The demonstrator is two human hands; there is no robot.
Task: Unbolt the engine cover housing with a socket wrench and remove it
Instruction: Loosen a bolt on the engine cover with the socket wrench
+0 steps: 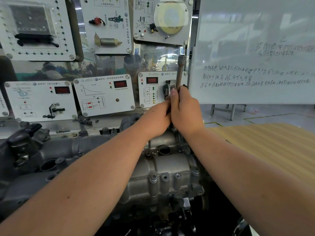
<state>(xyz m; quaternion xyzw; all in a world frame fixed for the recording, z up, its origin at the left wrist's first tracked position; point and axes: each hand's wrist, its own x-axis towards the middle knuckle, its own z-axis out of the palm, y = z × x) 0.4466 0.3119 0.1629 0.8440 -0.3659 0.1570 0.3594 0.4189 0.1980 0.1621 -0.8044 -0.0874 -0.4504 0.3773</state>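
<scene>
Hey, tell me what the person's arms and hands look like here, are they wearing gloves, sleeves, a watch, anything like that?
Both arms are bare from the bottom of the frame up to the wrists: no sleeves show. The left hand and the right hand are ungloved, and no watch, bracelet or ring shows on the parts in view. The left forearm carries a few small dark spots. Most fingers are hidden from this view.

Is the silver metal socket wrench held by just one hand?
No, both the left hand and right hand are closed around the upright silver metal socket wrench above the grey cast engine cover housing.
</scene>
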